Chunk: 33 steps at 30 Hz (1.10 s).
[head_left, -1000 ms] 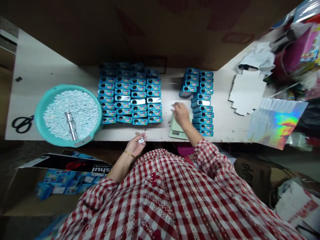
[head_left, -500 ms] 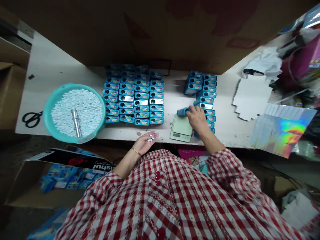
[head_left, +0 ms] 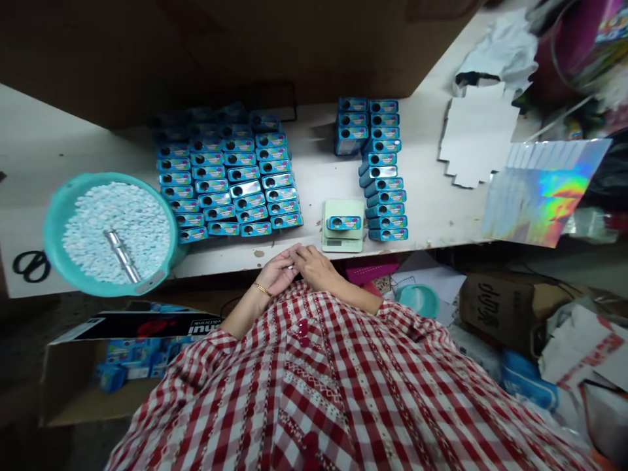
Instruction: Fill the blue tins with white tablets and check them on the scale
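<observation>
My left hand point(head_left: 279, 273), palm up with its fingers curled, holds small white pieces point(head_left: 291, 266), mostly covered by the other hand. Over its fingertips lies my right hand point(head_left: 314, 267), its fingers together and touching the left palm; what they grip is too small to tell. A blue tin point(head_left: 344, 223) rests on the pale green scale point(head_left: 342, 244), just beyond my right hand. Rows of blue tins point(head_left: 245, 189) stand to the left, and a narrower group point(head_left: 387, 197) to the right. A turquoise basin point(head_left: 52, 234) contains many white pieces and a metal cylinder point(head_left: 122, 255).
Black scissors point(head_left: 32, 266) lie left of the basin. A big cardboard box point(head_left: 220, 52) stands at the back. Right are a white cardboard sheet point(head_left: 478, 134) and a shiny holographic sheet point(head_left: 544, 190). Below the table's left side sits an open carton point(head_left: 83, 399) with blue packs.
My right hand has let go of the blue tin, now on the scale, and moved left to my left hand. The view has shifted, so the table appears moved left.
</observation>
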Motion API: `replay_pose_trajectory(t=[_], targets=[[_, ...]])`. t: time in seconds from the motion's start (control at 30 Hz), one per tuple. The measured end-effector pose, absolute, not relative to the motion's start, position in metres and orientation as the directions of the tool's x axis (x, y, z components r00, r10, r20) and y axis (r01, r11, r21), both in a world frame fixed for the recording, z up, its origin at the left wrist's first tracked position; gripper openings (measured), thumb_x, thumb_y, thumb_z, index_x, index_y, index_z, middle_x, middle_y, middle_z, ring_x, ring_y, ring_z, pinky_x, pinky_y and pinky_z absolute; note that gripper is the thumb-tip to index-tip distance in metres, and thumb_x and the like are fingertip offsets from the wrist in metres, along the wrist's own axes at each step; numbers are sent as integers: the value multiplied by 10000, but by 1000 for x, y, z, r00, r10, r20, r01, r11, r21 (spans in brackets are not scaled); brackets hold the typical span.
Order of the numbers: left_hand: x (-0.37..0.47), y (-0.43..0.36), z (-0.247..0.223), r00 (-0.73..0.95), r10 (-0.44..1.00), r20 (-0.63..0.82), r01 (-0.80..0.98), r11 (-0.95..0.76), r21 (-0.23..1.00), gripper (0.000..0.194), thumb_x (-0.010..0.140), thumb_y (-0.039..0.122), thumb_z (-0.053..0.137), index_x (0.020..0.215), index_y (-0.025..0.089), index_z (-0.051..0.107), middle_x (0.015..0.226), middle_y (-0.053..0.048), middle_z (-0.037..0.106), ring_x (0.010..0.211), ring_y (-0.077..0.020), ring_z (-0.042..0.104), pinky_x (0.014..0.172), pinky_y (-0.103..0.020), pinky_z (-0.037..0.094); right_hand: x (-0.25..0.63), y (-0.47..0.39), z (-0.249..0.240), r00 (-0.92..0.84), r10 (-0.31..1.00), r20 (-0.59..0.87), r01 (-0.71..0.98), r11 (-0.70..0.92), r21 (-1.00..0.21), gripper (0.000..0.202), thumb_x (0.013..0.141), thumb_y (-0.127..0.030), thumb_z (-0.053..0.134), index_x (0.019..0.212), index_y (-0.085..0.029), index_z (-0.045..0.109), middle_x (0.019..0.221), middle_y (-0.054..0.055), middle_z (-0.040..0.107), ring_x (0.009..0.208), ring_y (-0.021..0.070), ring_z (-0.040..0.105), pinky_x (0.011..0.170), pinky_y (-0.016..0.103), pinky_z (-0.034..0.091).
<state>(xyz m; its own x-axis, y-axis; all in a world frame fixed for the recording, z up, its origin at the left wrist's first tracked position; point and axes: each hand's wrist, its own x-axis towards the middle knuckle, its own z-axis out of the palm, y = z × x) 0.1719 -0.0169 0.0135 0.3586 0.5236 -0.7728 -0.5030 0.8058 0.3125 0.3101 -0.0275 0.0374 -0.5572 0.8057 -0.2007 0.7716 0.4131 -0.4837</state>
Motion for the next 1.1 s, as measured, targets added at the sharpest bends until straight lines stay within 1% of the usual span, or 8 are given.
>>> replay_pose_trajectory(t=[0.1, 0.23, 0.37, 0.5, 0.67, 0.77, 0.97, 1.1], targets=[[167, -23, 16, 394, 518, -759, -482, 820, 309, 446, 683, -41, 488, 1076, 123, 619, 987, -81, 683, 966, -170, 632, 932, -319, 466, 307, -26, 36, -603, 771, -205, 714, 408, -568, 233, 865, -108, 467, 1075, -157, 557, 1043, 90, 570, 961, 203, 500, 744, 298, 481], [163, -24, 22, 419, 509, -752, -472, 829, 299, 325, 696, -32, 504, 960, 95, 645, 936, -100, 689, 935, -179, 642, 929, -319, 468, 313, -18, 28, -573, 802, -172, 642, 308, -702, 143, 857, -133, 492, 952, -171, 592, 959, 64, 600, 895, 190, 531, 773, 293, 470], [162, -24, 23, 449, 462, -765, -458, 854, 247, 343, 704, -34, 512, 1003, 80, 637, 920, -110, 691, 889, -176, 654, 920, -325, 474, 313, -16, 24, -563, 809, -171, 619, 275, -736, 101, 813, -113, 547, 861, -168, 616, 891, 47, 634, 829, 169, 563, 759, 267, 466], [167, -24, 25, 471, 456, -755, -444, 862, 244, 352, 715, -32, 524, 1037, 56, 633, 943, -137, 692, 962, -204, 647, 962, -343, 450, 325, -18, 30, -528, 836, -151, 613, 252, -749, 116, 800, -100, 548, 853, -157, 634, 855, 50, 643, 805, 167, 569, 742, 259, 466], [175, -15, 31, 481, 461, -746, -441, 862, 248, 380, 730, -22, 514, 1090, 52, 609, 1106, -179, 656, 1099, -226, 595, 1010, -338, 416, 376, -6, 39, -321, 943, -84, 680, 167, -714, 188, 848, -130, 472, 949, -149, 629, 952, 90, 636, 926, 182, 571, 833, 295, 459], [177, -11, 31, 433, 458, -777, -446, 857, 257, 384, 727, -32, 498, 1086, 53, 603, 1095, -182, 662, 1085, -227, 605, 1002, -338, 427, 403, 8, 39, -207, 977, -40, 756, 134, -641, 192, 849, -142, 471, 940, -156, 640, 940, 92, 637, 914, 187, 581, 832, 298, 459], [181, -13, 31, 408, 467, -784, -480, 841, 251, 418, 715, -49, 489, 1107, 48, 596, 1076, -187, 667, 1065, -226, 617, 987, -337, 444, 408, 24, 30, -225, 969, -97, 856, 150, -494, 214, 859, -162, 475, 967, -188, 657, 1006, 93, 627, 939, 204, 575, 828, 300, 460], [178, -14, 30, 396, 468, -790, -490, 835, 249, 440, 718, -52, 476, 1129, 58, 588, 1067, -181, 672, 1047, -221, 626, 965, -327, 459, 409, 25, 28, -222, 973, -64, 816, 149, -559, 217, 861, -157, 464, 959, -182, 657, 1037, 98, 627, 979, 196, 580, 852, 302, 468]])
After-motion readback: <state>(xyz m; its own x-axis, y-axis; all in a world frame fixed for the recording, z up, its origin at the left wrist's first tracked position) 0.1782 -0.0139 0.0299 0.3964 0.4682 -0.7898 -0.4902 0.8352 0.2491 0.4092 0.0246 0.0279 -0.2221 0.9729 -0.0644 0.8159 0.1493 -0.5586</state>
